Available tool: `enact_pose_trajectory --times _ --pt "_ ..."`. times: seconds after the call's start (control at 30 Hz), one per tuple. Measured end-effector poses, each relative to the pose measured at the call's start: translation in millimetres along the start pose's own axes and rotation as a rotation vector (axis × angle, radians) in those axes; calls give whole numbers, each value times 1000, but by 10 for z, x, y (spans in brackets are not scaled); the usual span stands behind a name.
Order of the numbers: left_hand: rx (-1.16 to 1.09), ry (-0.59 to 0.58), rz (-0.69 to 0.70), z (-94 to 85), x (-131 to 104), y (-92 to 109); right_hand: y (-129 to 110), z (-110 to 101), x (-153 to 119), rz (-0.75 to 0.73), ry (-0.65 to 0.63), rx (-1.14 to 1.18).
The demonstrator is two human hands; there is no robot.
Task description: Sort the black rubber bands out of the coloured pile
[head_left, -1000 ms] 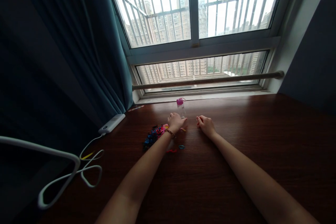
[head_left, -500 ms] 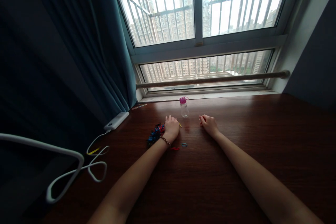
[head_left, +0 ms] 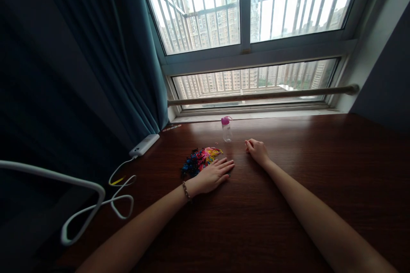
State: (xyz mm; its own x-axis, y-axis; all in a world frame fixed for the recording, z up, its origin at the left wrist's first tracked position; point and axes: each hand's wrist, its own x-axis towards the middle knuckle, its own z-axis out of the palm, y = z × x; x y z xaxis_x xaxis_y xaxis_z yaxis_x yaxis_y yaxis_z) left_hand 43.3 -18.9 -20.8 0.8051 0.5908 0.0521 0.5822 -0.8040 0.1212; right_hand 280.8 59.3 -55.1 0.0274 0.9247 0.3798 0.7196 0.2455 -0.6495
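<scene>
My left hand (head_left: 214, 175) lies palm down with its fingers spread, at the near edge of a pile of small colourful bands (head_left: 200, 160). A bit of something bluish shows by its fingertips; the rest is covered. My right hand (head_left: 256, 152) rests on the wooden table (head_left: 275, 204) to the right of the pile, its fingers curled together. Whatever those fingers hold, if anything, is too small to make out. A clear bottle with a pink lid (head_left: 227, 131) stands upright behind and between the hands. One small loose band (head_left: 216, 143) lies beyond the pile.
A white power bank (head_left: 144, 145) with a looped white cable (head_left: 133, 204) lies at the left, near a yellow strip (head_left: 117, 181). Behind are a blue curtain (head_left: 128, 51), a window and a horizontal rail (head_left: 265, 95).
My left hand has moved from the pile toward me and slightly right, and its fingers have spread flat over where the loose red and blue bands lay. The pile is now uncovered.
</scene>
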Motion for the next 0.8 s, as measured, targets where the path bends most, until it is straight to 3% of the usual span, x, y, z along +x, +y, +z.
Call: enact_pose_trajectory --times 0.23,0.37,0.47,0.53,0.67,0.73,0.8 --pt "58 69 -189 -63 -194 -480 -19 -12 -10 3 -6 -7" --pt "76 169 -348 -82 -185 -564 -23 -12 -10 3 -11 -12" --pt "105 250 -380 -110 -98 -412 -19 -9 -12 -1 -12 -15" --pt "113 273 -302 -124 -16 -225 -16 -7 -14 -4 -11 -18" --pt "116 160 52 -110 152 148 -17 -9 -16 -10 -8 -27" --pt "169 108 112 -84 209 243 -20 -11 -17 -13 -7 -33" --pt "230 98 80 -54 234 261 -24 -11 -16 -15 -7 -38"
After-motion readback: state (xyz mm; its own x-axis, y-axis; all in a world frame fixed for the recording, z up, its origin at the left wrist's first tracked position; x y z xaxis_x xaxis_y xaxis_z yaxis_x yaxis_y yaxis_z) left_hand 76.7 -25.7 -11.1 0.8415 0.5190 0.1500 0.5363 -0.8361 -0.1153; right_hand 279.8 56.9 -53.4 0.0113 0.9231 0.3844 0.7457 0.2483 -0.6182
